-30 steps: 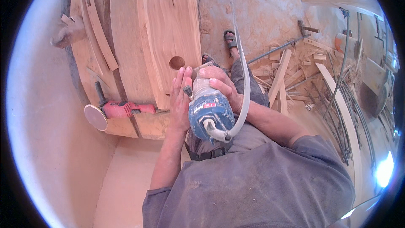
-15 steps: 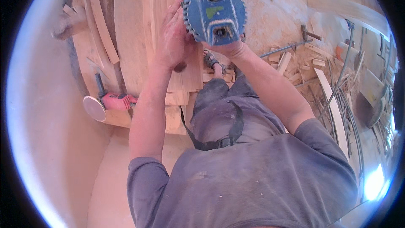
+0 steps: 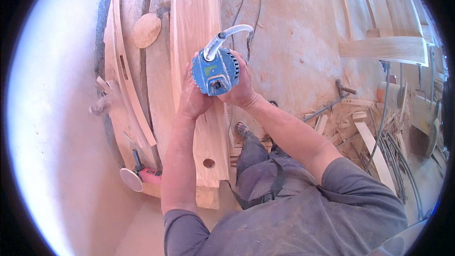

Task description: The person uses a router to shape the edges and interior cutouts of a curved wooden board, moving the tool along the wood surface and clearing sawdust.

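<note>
Blue power tool (image 3: 215,72) over a long pale board (image 3: 213,132)

Both hands are closed around the power tool: the left hand (image 3: 192,98) cups its left side and the right hand (image 3: 242,85) wraps its right. Its motor end faces up at the viewer, so the body looks roughly upright. Whether its foot touches the wood cannot be told, as the hands and housing hide that spot. A pale cable (image 3: 241,27) leaves its top and bends over to the right.

Beneath the grip lies the board, its long axis running away from the person's body. From above, the power tool overlaps its right edge. The left hand is nearer the middle of its width; the right hand is out by the right edge, next to the floor. A round hole (image 3: 208,163) sits by the board's near end, back toward the body from the grip, and the left forearm (image 3: 177,161) passes closer to it than the right.

Under and left of the board spreads a heavy plank bench (image 3: 159,85). A pink sander (image 3: 150,175) lies at its near left corner; a wooden disc (image 3: 147,31) rests farther up, between the board and a slotted strip (image 3: 134,97) along the left edge. Off the right side, a hammer (image 3: 339,86) and wood scraps (image 3: 322,124) lie on the floor (image 3: 294,66).
</note>
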A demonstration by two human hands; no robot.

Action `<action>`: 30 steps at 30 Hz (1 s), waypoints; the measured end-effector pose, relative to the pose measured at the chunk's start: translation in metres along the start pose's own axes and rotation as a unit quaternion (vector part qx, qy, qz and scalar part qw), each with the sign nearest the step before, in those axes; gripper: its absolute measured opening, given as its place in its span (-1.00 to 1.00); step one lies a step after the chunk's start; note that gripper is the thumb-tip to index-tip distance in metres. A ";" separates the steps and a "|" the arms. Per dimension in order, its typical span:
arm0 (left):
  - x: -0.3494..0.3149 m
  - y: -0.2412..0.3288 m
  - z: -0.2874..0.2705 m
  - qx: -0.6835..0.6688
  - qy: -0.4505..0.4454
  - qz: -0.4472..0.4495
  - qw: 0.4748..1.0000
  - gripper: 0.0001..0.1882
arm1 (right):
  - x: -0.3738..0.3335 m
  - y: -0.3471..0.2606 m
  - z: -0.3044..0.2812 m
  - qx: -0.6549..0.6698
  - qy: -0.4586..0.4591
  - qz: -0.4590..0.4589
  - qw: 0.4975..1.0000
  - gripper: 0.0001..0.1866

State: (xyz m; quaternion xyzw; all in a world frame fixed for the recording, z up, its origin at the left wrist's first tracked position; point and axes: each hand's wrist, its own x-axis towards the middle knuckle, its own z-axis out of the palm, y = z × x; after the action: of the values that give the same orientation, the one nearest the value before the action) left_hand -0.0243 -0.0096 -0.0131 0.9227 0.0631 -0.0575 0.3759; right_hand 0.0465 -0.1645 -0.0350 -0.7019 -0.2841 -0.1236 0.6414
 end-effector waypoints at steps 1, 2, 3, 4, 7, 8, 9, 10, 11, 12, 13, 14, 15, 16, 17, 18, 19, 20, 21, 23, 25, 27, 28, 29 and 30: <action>0.010 0.000 -0.001 -0.006 0.014 0.015 1.000 -0.41 | 0.009 0.006 0.002 -0.001 -0.002 0.009 1.000 -0.08; 0.022 -0.001 -0.003 -0.014 0.022 0.028 0.999 -0.42 | 0.018 0.013 0.003 -0.003 -0.003 0.017 1.000 -0.08; 0.035 -0.002 -0.005 -0.021 0.029 0.041 0.999 -0.43 | 0.028 0.020 0.004 -0.021 -0.002 0.015 1.000 -0.07; 0.049 -0.003 -0.009 -0.030 0.031 0.050 0.998 -0.43 | 0.039 0.027 0.006 -0.039 -0.002 0.013 0.999 -0.06; 0.088 -0.005 -0.019 -0.015 0.047 0.078 0.996 -0.43 | 0.070 0.044 0.011 -0.048 0.003 0.026 0.999 -0.05; 0.102 -0.005 -0.022 -0.004 0.053 0.088 0.995 -0.43 | 0.081 0.049 0.012 -0.045 0.006 0.034 0.998 -0.05; 0.116 -0.005 -0.028 0.007 0.045 0.080 0.996 -0.43 | 0.094 0.056 0.014 -0.050 0.012 0.025 0.998 -0.05; 0.129 -0.005 -0.032 0.016 0.035 0.070 0.997 -0.42 | 0.104 0.063 0.015 -0.057 0.017 0.019 0.998 -0.05; 0.143 -0.005 -0.035 0.024 0.025 0.060 0.998 -0.41 | 0.115 0.072 0.015 -0.063 0.021 0.012 0.998 -0.04; 0.158 -0.007 -0.037 0.010 0.026 0.075 0.997 -0.39 | 0.126 0.081 0.016 -0.065 0.018 0.012 0.998 -0.04; 0.170 -0.010 -0.041 -0.003 0.027 0.087 0.996 -0.37 | 0.136 0.088 0.018 -0.064 0.013 0.014 0.998 -0.04; 0.181 -0.013 -0.045 0.003 0.027 0.095 0.995 -0.35 | 0.146 0.095 0.021 -0.064 0.009 0.015 0.998 -0.03; 0.192 -0.017 -0.049 0.009 0.026 0.101 0.994 -0.32 | 0.155 0.100 0.023 -0.075 0.010 0.015 0.997 -0.02; 0.205 -0.016 -0.053 0.031 0.024 0.104 0.994 -0.29 | 0.165 0.108 0.024 -0.082 0.009 0.017 0.996 -0.02; 0.217 -0.016 -0.057 0.037 0.028 0.106 0.993 -0.26 | 0.177 0.116 0.025 -0.089 0.008 0.019 0.996 -0.02; 0.234 -0.016 -0.062 0.044 0.033 0.112 0.992 -0.23 | 0.189 0.125 0.027 -0.096 0.007 0.021 0.995 -0.01; 0.248 -0.015 -0.062 0.031 0.042 0.115 0.992 -0.21 | 0.198 0.137 0.025 -0.101 0.001 0.031 0.994 0.00; 0.264 -0.018 -0.065 0.024 0.050 0.122 0.991 -0.19 | 0.209 0.150 0.028 -0.092 0.003 0.029 0.995 0.00; 0.276 -0.020 -0.068 0.060 0.037 0.114 0.991 -0.17 | 0.219 0.163 0.030 -0.084 0.005 0.027 0.996 0.00; 0.303 -0.022 -0.077 0.102 0.023 0.102 0.989 -0.15 | 0.242 0.179 0.037 -0.076 0.011 0.043 0.996 0.00; 0.325 -0.018 -0.087 0.097 0.019 0.081 0.992 -0.18 | 0.263 0.191 0.042 -0.071 0.018 0.056 0.996 0.01; 0.340 -0.023 -0.087 0.062 0.082 0.077 0.992 -0.19 | 0.280 0.200 0.045 -0.084 0.021 0.063 0.994 0.01; 0.348 -0.026 -0.085 0.044 0.113 0.079 0.989 -0.19 | 0.291 0.205 0.045 -0.093 0.025 0.065 0.993 0.02; 0.353 -0.030 -0.081 0.077 0.162 0.063 0.982 -0.20 | 0.299 0.209 0.045 -0.105 0.032 0.060 0.992 0.02; 0.355 -0.034 -0.076 0.109 0.210 0.046 0.970 -0.22 | 0.306 0.213 0.046 -0.116 0.039 0.056 0.991 0.01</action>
State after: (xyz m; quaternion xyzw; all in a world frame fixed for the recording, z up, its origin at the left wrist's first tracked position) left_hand 0.3246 0.0934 -0.0370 0.9515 0.0915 0.1485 0.2536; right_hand 0.4041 -0.0500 -0.0537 -0.7806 -0.2034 -0.1470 0.5724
